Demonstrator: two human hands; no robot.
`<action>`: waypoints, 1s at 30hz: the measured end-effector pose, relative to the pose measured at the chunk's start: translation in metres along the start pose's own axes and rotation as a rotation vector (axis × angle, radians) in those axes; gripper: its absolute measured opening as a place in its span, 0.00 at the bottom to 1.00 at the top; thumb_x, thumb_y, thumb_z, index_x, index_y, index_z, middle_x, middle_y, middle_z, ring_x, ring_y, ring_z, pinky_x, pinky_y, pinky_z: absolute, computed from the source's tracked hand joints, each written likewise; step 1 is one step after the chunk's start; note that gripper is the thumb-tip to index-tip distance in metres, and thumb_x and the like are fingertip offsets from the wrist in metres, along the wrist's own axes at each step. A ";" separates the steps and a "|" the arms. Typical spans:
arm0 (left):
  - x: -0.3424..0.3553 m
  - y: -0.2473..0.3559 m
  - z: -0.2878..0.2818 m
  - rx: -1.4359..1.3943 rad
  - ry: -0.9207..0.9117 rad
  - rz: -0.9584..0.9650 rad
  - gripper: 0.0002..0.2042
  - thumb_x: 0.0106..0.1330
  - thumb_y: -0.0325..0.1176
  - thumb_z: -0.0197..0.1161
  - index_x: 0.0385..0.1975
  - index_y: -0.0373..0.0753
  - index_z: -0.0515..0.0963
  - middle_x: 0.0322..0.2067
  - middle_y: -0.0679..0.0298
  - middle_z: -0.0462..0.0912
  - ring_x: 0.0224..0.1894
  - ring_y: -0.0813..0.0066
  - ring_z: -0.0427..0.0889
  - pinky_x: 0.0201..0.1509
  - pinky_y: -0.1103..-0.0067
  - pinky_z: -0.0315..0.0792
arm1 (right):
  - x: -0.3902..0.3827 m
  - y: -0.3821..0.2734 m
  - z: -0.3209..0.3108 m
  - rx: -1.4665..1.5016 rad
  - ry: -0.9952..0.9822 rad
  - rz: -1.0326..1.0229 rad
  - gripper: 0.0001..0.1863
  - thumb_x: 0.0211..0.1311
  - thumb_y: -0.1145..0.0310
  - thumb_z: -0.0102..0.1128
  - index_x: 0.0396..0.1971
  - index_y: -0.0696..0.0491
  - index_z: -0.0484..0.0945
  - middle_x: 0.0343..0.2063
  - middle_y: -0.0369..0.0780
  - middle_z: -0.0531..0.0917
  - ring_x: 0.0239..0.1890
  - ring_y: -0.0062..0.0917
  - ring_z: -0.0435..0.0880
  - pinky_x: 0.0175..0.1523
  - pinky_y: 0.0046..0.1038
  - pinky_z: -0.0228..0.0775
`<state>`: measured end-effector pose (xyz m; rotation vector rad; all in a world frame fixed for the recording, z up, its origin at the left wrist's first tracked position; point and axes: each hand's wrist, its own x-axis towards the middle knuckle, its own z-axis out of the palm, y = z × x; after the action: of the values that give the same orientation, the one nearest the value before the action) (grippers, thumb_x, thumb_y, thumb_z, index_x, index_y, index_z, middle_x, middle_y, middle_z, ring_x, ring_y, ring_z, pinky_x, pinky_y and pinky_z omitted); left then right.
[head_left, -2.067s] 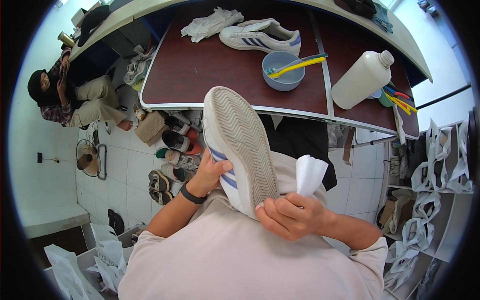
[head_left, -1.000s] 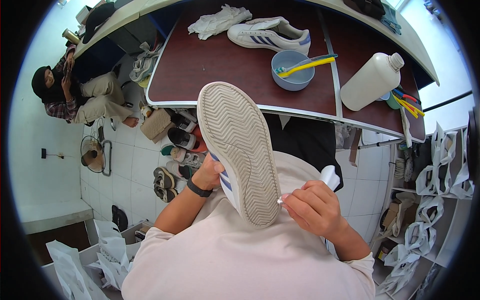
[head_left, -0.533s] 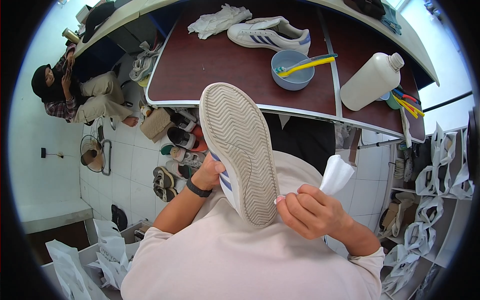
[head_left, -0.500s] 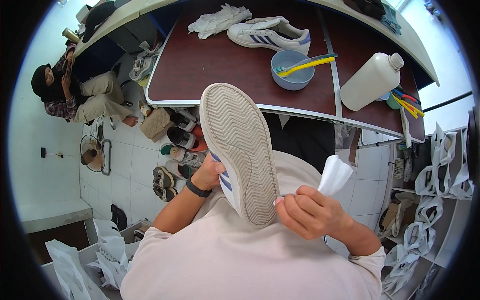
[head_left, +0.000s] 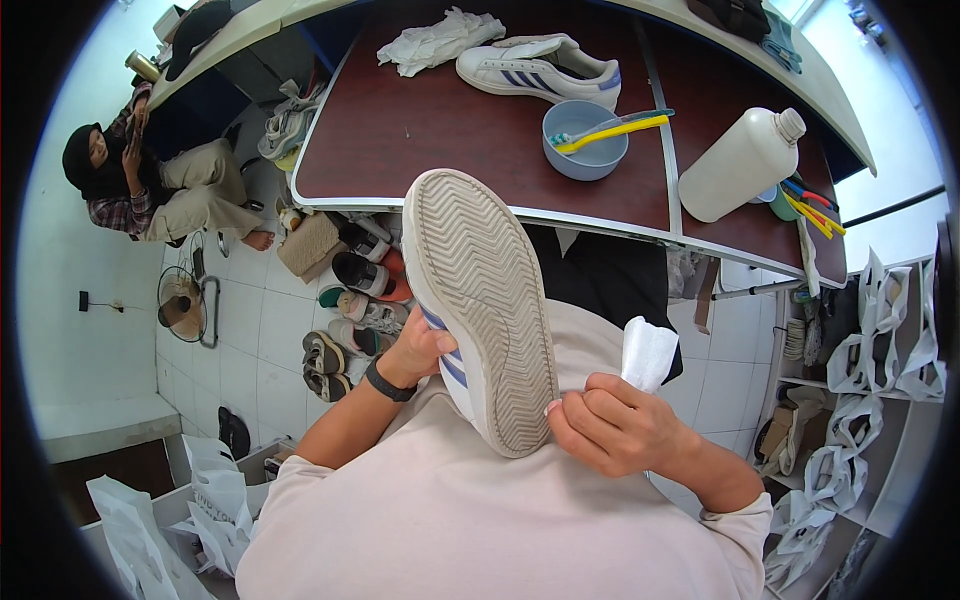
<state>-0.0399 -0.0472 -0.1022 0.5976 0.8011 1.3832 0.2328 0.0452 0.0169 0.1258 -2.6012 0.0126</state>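
My left hand [head_left: 419,349], with a dark band at the wrist, grips a white sneaker [head_left: 482,310] with blue stripes from its left side, holding the zigzag-patterned sole toward me. My right hand [head_left: 605,425] has its fingers closed on a white cloth or tissue [head_left: 649,352], whose wad sticks up above the knuckles. Its fingertips are at the sole's lower right edge. Beyond, on the dark red table [head_left: 370,150], lie another striped sneaker [head_left: 520,72], crumpled white paper [head_left: 428,42], a blue bowl [head_left: 585,158] with toothbrushes, and a white bottle [head_left: 730,170].
A person [head_left: 130,185] sits at the left beside a counter. Several shoes [head_left: 360,272] and a fan [head_left: 182,300] are on the tiled floor below the table. Shelves with white bags [head_left: 865,360] line the right; more bags [head_left: 135,530] stand at lower left.
Since two seconds ago the sole has turned more toward me. In the last half second the white wad has tilted slightly leftward and upright; the right hand still pinches at the sole's edge.
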 end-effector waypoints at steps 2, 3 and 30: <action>-0.004 0.000 -0.003 0.048 0.017 0.011 0.47 0.48 0.48 0.81 0.67 0.35 0.63 0.58 0.58 0.77 0.58 0.67 0.78 0.62 0.70 0.74 | -0.003 -0.002 0.001 0.080 0.014 0.035 0.07 0.50 0.76 0.65 0.32 0.58 0.81 0.27 0.36 0.78 0.32 0.23 0.77 0.46 0.26 0.76; -0.006 -0.001 -0.006 0.104 0.035 0.015 0.48 0.48 0.50 0.81 0.67 0.35 0.62 0.58 0.58 0.77 0.58 0.66 0.78 0.64 0.70 0.72 | -0.003 -0.004 0.000 0.080 0.014 0.034 0.07 0.50 0.76 0.65 0.32 0.58 0.81 0.27 0.36 0.78 0.32 0.23 0.77 0.46 0.26 0.76; -0.043 -0.014 -0.008 0.605 0.211 0.350 0.48 0.56 0.50 0.75 0.69 0.30 0.54 0.62 0.55 0.71 0.61 0.63 0.75 0.66 0.70 0.70 | 0.006 -0.024 0.014 0.515 0.192 0.445 0.14 0.44 0.82 0.68 0.35 0.60 0.81 0.29 0.41 0.82 0.29 0.31 0.76 0.37 0.30 0.73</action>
<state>-0.0374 -0.0926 -0.1120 1.1114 1.3534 1.5358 0.2231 0.0200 0.0076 -0.2614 -2.3246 0.8104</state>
